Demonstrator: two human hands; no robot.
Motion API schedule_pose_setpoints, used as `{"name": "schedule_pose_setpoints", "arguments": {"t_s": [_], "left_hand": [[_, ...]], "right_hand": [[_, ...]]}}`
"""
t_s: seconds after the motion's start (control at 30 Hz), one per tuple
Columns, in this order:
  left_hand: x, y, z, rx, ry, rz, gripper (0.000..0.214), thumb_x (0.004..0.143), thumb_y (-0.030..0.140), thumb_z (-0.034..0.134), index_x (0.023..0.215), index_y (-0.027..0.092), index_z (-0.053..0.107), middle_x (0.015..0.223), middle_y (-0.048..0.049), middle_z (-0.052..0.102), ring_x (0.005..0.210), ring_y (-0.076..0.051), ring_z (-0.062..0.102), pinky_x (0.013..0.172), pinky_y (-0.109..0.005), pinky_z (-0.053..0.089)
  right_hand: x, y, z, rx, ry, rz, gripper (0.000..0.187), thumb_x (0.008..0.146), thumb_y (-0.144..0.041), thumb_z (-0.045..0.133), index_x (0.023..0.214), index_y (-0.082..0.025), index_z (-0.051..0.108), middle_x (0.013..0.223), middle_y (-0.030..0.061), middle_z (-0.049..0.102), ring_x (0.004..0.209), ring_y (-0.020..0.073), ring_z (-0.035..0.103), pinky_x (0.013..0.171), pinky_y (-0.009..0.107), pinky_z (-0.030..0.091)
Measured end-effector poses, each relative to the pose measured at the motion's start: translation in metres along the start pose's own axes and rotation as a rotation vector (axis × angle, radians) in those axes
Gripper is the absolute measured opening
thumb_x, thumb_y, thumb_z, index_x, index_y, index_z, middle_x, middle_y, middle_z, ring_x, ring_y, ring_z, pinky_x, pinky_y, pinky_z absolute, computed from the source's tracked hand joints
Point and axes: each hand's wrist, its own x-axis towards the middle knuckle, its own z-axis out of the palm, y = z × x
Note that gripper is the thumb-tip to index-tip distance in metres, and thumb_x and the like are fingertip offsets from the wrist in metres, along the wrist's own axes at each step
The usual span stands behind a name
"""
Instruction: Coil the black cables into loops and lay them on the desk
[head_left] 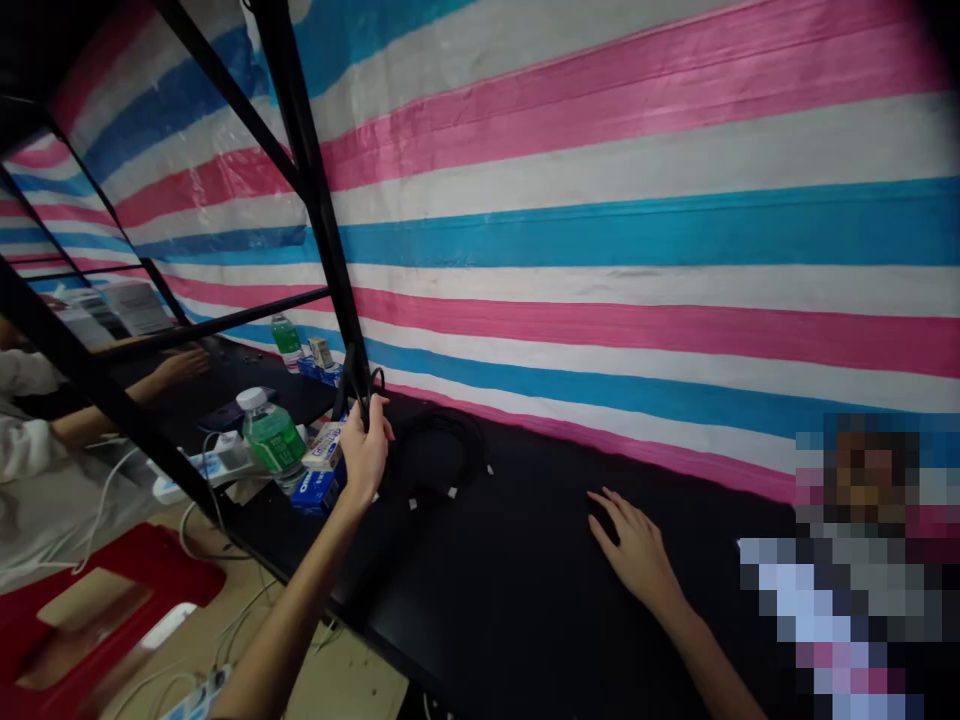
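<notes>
At the left part of the black table (pixel 540 590), my left hand (pixel 365 450) is closed around a thin black looped thing (pixel 377 380) that looks like a coiled cable; its lower part is hidden in the fingers. A coil of black cable (pixel 480 440) with pale connector ends lies on the table just right of that hand. My right hand (pixel 637 550) rests low over the table or on it, fingers stretched and apart, holding nothing.
Left of my left hand stand a green-labelled bottle (pixel 274 437), a small cream box (pixel 324 447) and a blue box (pixel 316 490). A black metal frame (pixel 319 220) rises there. Beyond it are a power strip (pixel 202 470), a red stool (pixel 120 590) and another person's hand (pixel 184 368).
</notes>
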Motion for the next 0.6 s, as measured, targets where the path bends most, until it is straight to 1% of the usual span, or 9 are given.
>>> {"name": "schedule_pose_setpoints", "arguments": {"t_s": [0.07,0.13,0.23,0.27,0.33,0.4,0.5,0.57,0.6], "left_hand": [[-0.01,0.024,-0.009,-0.061,-0.076,0.03,0.043,0.088,0.053,0.028,0.097,0.018,0.05,0.05,0.0063,0.041,0.037,-0.008,0.034,0.04,-0.02,0.026],[-0.028,0.044,-0.011,-0.102,-0.223,0.054,0.041,0.088,0.053,0.033,0.1,0.018,0.053,0.05,0.0056,0.046,0.039,-0.008,0.038,0.042,-0.02,0.029],[-0.067,0.058,0.004,-0.071,-0.666,0.083,0.042,0.09,0.048,0.031,0.116,0.02,0.047,0.055,0.0036,0.054,0.048,-0.01,0.05,0.053,-0.022,0.038],[-0.082,0.059,0.013,-0.001,-0.802,0.096,0.043,0.091,0.047,0.03,0.12,0.02,0.045,0.058,0.002,0.057,0.052,-0.012,0.054,0.057,-0.024,0.04],[-0.113,0.055,0.032,0.145,-1.001,0.127,0.045,0.091,0.045,0.029,0.123,0.018,0.044,0.063,-0.0016,0.061,0.057,-0.016,0.058,0.06,-0.027,0.041],[-0.141,0.05,0.048,0.184,-1.143,0.154,0.046,0.091,0.042,0.029,0.129,0.019,0.039,0.067,-0.0029,0.063,0.062,-0.019,0.061,0.063,-0.029,0.043],[-0.164,0.048,0.06,0.132,-1.227,0.195,0.042,0.09,0.044,0.034,0.125,0.024,0.046,0.078,-0.0041,0.064,0.077,-0.02,0.061,0.074,-0.032,0.045],[-0.162,0.045,0.062,0.106,-1.151,0.243,0.037,0.088,0.045,0.039,0.118,0.027,0.052,0.089,-0.0044,0.064,0.09,-0.021,0.058,0.085,-0.035,0.043],[-0.158,0.041,0.064,0.12,-1.065,0.277,0.036,0.087,0.045,0.041,0.117,0.028,0.052,0.097,-0.005,0.063,0.097,-0.021,0.055,0.09,-0.037,0.041]], "right_hand": [[0.0,-0.003,-0.003,0.058,0.008,0.015,0.044,0.085,-0.044,0.038,0.117,-0.022,0.058,0.129,0.0089,0.054,0.123,0.0278,0.046,0.103,0.05,0.029],[0.0,-0.012,-0.008,0.186,0.01,0.038,0.041,0.083,-0.045,0.042,0.111,-0.023,0.061,0.124,0.0093,0.057,0.12,0.0284,0.049,0.104,0.052,0.028],[-0.003,-0.038,-0.019,0.582,-0.045,0.107,0.04,0.083,-0.049,0.044,0.103,-0.021,0.065,0.117,0.0113,0.061,0.112,0.0268,0.055,0.099,0.047,0.037],[-0.005,-0.048,-0.023,0.752,-0.103,0.154,0.044,0.085,-0.052,0.041,0.104,-0.02,0.064,0.114,0.0127,0.062,0.107,0.0263,0.058,0.092,0.044,0.043],[-0.007,-0.068,-0.03,1.082,-0.34,0.29,0.06,0.086,-0.059,0.027,0.111,-0.016,0.061,0.102,0.0149,0.066,0.085,0.0256,0.066,0.066,0.039,0.053],[-0.01,-0.081,-0.037,1.285,-0.521,0.405,0.068,0.085,-0.064,0.023,0.118,-0.014,0.057,0.087,0.0124,0.068,0.068,0.0228,0.066,0.049,0.032,0.05],[-0.013,-0.087,-0.048,1.365,-0.507,0.479,0.061,0.084,-0.059,0.039,0.12,-0.013,0.056,0.071,0.005,0.066,0.049,0.0132,0.059,0.042,0.023,0.045],[-0.014,-0.087,-0.057,1.355,-0.46,0.466,0.054,0.082,-0.055,0.048,0.114,-0.013,0.06,0.065,0.0012,0.063,0.04,0.0082,0.051,0.038,0.019,0.04],[-0.014,-0.087,-0.06,1.344,-0.448,0.444,0.051,0.081,-0.053,0.051,0.111,-0.012,0.061,0.063,0.0001,0.062,0.037,0.0068,0.049,0.036,0.018,0.037]]}}
